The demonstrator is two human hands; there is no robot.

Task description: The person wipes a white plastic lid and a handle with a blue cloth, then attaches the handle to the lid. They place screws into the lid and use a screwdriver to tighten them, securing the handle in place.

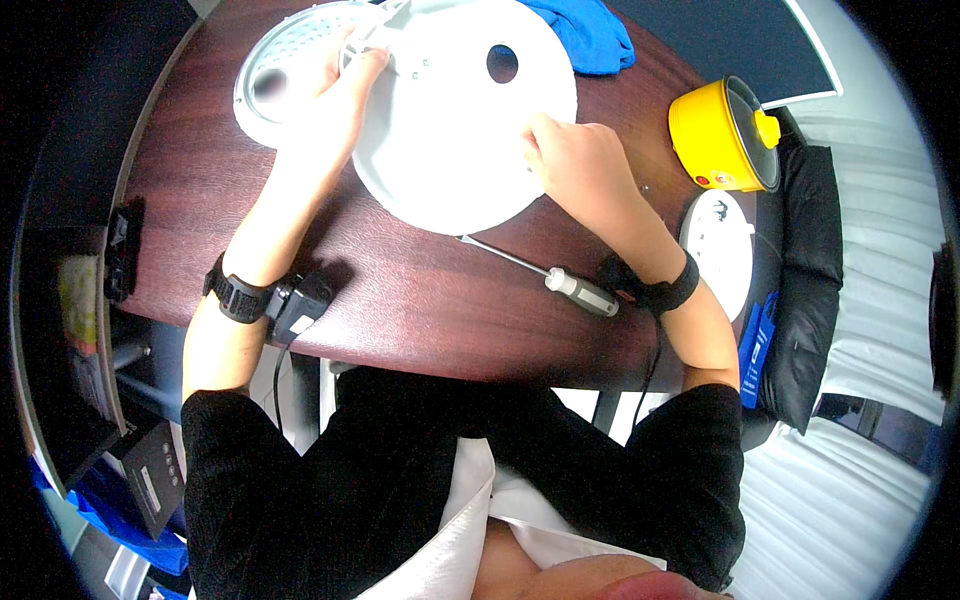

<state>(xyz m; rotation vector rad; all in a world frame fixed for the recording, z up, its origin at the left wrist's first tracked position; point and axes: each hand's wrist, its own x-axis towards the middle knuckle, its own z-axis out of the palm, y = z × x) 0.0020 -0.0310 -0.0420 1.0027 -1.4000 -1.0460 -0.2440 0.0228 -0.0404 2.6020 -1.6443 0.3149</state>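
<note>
A large round white plastic disc (455,150) with a dark round hole lies at the far middle of the table. My left hand (340,95) is closed at its left side, the thumb on a white plastic part there; the other fingers are partly hidden. Behind that hand is a smaller white round piece with rows of small holes (300,48). Over the disc's right part my right hand (585,165) is curled with its fingers pressed together; what they hold, if anything, is hidden. A screwdriver (585,292) with a grey and white handle lies nearer me, its tip by the disc's near edge.
To the right stand a yellow pot with a lid (700,135) and a white oval piece (716,250). Blue cloth (590,35) lies at the back. A black corded box (305,300) is beside my left wrist. The brown table's (400,320) curved edge runs before my lap.
</note>
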